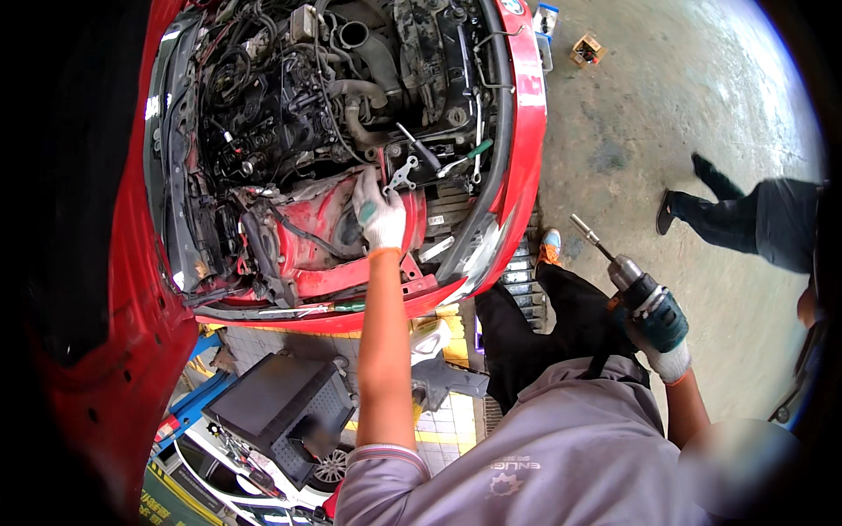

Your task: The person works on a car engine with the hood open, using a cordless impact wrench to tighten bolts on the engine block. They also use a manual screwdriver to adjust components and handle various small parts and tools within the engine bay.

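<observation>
My right hand [664,333], in a white glove with a dark green palm, is wrapped round a cordless drill [626,273]. A long socket bit [586,231] points from its chuck toward the upper left. My left hand [382,219], gloved the same way, reaches into the engine bay of a red car [524,114]. Its fingers stretch forward beside the red inner fender [307,219], thumb apart, with nothing visible in them. Just right of it lies a silver metal piece with several arms [402,174]. Beyond that rest a black-handled tool [424,152] and a green-handled tool [479,149].
The raised hood [105,351] fills the left side. A green-handled screwdriver [349,307] lies along the fender edge. Behind my left arm stand a dark tool cabinet [272,399] and a white car [206,465]. Another person [759,223] is at the right; a small box [588,50] sits on the floor.
</observation>
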Tool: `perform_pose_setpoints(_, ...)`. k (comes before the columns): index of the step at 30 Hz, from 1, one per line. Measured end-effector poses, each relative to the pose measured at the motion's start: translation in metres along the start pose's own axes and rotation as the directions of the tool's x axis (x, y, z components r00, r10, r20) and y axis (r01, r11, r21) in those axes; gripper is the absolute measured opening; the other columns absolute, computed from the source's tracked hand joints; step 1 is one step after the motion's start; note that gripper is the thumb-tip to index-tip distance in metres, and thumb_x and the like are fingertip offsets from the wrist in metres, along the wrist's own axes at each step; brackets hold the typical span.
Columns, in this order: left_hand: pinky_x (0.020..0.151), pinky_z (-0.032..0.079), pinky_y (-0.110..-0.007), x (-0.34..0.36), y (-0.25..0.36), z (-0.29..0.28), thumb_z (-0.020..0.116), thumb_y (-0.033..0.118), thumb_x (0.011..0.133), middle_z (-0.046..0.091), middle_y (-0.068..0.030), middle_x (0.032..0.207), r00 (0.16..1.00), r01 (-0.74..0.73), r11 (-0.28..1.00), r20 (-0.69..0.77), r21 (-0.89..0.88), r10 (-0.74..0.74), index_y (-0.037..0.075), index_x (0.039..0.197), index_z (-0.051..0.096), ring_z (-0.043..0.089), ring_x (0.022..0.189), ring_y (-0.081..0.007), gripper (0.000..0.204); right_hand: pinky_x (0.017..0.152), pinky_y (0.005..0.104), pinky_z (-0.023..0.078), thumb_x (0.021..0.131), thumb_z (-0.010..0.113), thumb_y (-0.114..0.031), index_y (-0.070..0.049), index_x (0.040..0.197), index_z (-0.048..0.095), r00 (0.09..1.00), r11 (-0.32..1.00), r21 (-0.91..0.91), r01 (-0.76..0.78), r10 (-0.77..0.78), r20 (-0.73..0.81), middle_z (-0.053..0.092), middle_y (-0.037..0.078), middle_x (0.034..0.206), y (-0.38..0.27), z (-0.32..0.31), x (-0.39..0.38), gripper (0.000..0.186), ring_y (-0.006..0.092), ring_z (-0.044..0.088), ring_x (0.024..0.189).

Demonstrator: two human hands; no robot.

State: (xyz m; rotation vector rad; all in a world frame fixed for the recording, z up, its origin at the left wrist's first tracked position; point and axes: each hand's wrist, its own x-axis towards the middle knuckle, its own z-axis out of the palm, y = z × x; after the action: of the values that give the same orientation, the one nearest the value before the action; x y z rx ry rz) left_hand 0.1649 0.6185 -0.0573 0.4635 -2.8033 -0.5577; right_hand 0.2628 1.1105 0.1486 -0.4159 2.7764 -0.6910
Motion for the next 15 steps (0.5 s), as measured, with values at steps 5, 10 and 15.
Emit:
perform_pose_setpoints(5,0.107,0.047,-0.035,-0.101,0.129,-0.095,0.063,0.014,0.101,0.062,-0.0127,0.137,0.83,0.554,0.502,0.487,-0.664,-0.273,0.004,0.147,0.05,0.06,0.126,-0.0219,0.049,0.082,0.0418,0.056,0.087,0.073,-0.022,-0.014,0.117,0.068,0.954,0.984,0.161,0.082,-0.124,0.273,0.07,0.011,0.111,-0.011,0.026,0.018,0.031,0.0304,0.068,0.102)
perform_pose_setpoints(10,0.116,0.041,-0.041,-0.199,0.216,-0.16,0.075,-0.001,0.079,0.042,-0.0204,0.156,0.815,0.45,0.431,0.557,-0.782,0.159,0.001,0.162,0.018,0.051,0.14,-0.0293,0.1,0.092,0.0345,0.057,0.082,0.087,-0.017,-0.004,0.144,0.041,0.855,0.067,0.857,-0.511,-0.063,0.515,0.067,0.011,0.121,-0.085,0.061,0.041,0.079,0.0188,0.068,0.106)
perform_pose_setpoints(15,0.095,0.052,-0.042,-0.214,0.208,-0.193,0.075,0.005,0.081,0.066,-0.0165,0.118,0.828,0.522,0.618,0.525,-0.588,-0.199,-0.001,0.145,0.042,0.065,0.107,-0.0258,0.072,0.106,0.0425,0.048,0.071,0.092,-0.027,0.008,0.148,0.032,0.879,0.5,0.865,-0.035,-0.397,0.265,0.055,0.022,0.132,-0.167,0.042,0.062,0.103,0.0284,0.058,0.124)
